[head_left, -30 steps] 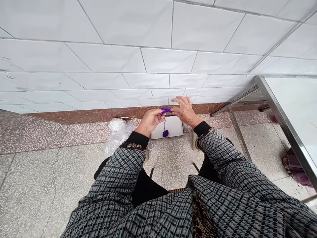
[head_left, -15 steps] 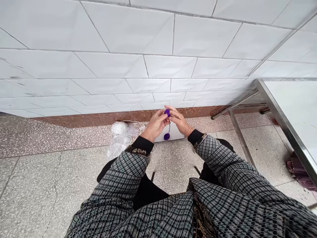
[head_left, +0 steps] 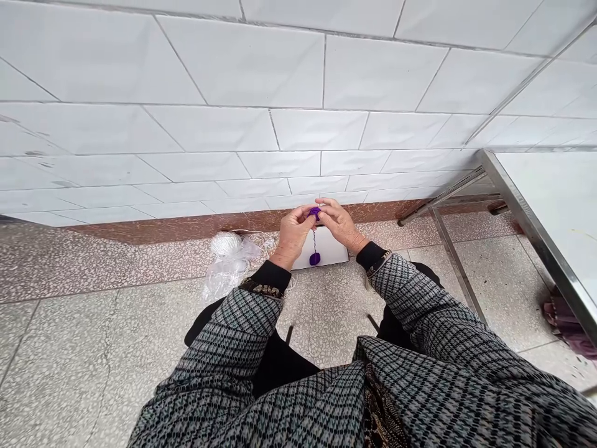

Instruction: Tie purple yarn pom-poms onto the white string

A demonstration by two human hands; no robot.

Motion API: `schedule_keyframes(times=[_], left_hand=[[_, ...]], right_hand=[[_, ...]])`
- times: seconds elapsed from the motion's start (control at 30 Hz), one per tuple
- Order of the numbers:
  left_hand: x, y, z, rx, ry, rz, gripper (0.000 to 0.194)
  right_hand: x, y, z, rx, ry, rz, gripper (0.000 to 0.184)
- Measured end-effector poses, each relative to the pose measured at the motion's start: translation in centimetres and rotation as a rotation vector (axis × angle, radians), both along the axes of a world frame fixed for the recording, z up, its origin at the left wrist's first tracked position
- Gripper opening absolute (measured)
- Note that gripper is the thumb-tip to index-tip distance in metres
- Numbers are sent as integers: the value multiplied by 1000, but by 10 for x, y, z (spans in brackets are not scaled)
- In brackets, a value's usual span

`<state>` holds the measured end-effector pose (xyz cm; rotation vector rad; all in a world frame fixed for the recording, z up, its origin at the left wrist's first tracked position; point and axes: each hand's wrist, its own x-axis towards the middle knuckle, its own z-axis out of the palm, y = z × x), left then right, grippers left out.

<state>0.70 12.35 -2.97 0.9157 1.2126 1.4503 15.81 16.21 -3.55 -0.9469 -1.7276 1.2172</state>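
Between my two hands is a small bunch of purple yarn (head_left: 315,213). My left hand (head_left: 295,231) pinches it from the left, thumb against fingers. From the right, my right hand (head_left: 339,224) grips the same bunch with thumb and fingertips. A dark purple strand runs down from the bunch to a small purple yarn ball (head_left: 314,259), which lies over a white flat panel or box (head_left: 332,254) below my hands. Whether a hook or needle is in my fingers I cannot make out.
A white yarn ball (head_left: 226,244) with clear plastic wrap (head_left: 222,274) and loose white strands lies on the floor to the left. A white tiled wall (head_left: 298,130) rises in front. At the right stands a metal-framed table (head_left: 517,199), with purplish cloth (head_left: 566,323) beneath.
My fingers have shifted around the purple bunch, the right thumb now pressing at its lower side. The hanging strand looks straighter. The bunch stays at nearly the same place.
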Motion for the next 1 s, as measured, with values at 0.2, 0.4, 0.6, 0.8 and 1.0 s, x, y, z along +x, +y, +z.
schedule_keyframes(times=[0.2,0.4,0.6,0.8,1.0], left_hand=[[0,2,1,49,-43,50,17],[3,4,3,-7,-107,52,17],[-1,0,11,-96,73,68,13],[-5,0,10,-164,332,10,17],[-5,2,7,-191,364,13,12]], right_hand=[[-12,-10,-7,-414,325,33,53],[-16,-12,-1,-608,512,-40,35],[-10,-1,13,-547,266,-212,10],[-10,-3,22,-570,208,-15,13],[-18,-8,18,-596,200,-59,16]])
